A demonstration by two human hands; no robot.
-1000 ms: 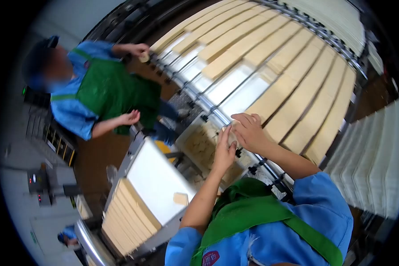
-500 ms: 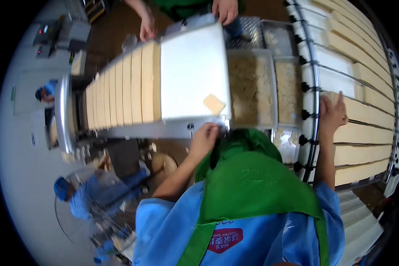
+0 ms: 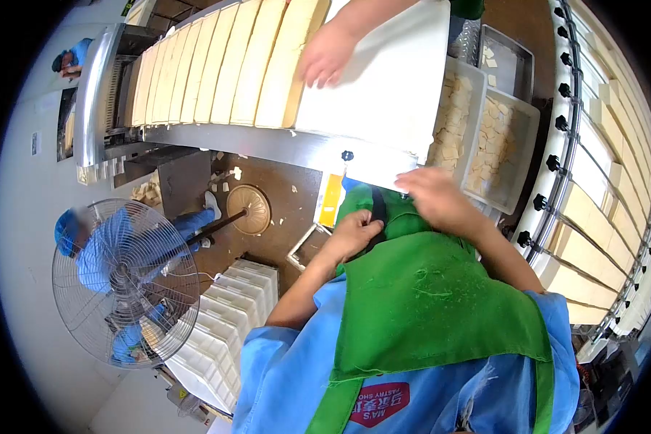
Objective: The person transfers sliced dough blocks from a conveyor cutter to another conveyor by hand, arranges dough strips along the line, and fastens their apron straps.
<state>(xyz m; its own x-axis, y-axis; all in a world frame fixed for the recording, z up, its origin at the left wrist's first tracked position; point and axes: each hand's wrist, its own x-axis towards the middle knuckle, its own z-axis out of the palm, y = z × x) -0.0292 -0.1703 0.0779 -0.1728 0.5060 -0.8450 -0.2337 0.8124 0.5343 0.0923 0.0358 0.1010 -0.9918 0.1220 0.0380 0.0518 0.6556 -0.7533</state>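
My left hand [image 3: 356, 233] is closed in front of the green apron [image 3: 441, 304], beside a dark strap-like strip [image 3: 378, 208]; what its fingers hold, if anything, is hard to make out. At the near corner of the white conveyor belt [image 3: 390, 79] is my right hand [image 3: 441, 199], its fingers stretched out toward the metal edge. Long pale-yellow slabs [image 3: 228, 65] lie side by side on the belt's left part. A co-worker's hand [image 3: 329, 54] reaches down over the belt close to the last slab.
Trays of pale square pieces [image 3: 495, 145] stand past the belt's end. To the right runs a rack-like conveyor [image 3: 593, 239] with more slabs and black knobs. At left are a large fan [image 3: 126, 282], stacked white crates [image 3: 228, 311] and a person in blue [image 3: 101, 249].
My right hand has left the slabs at right for the belt's corner. My left hand has moved from the belt's edge to the apron. The loose slice is no longer visible on the belt.
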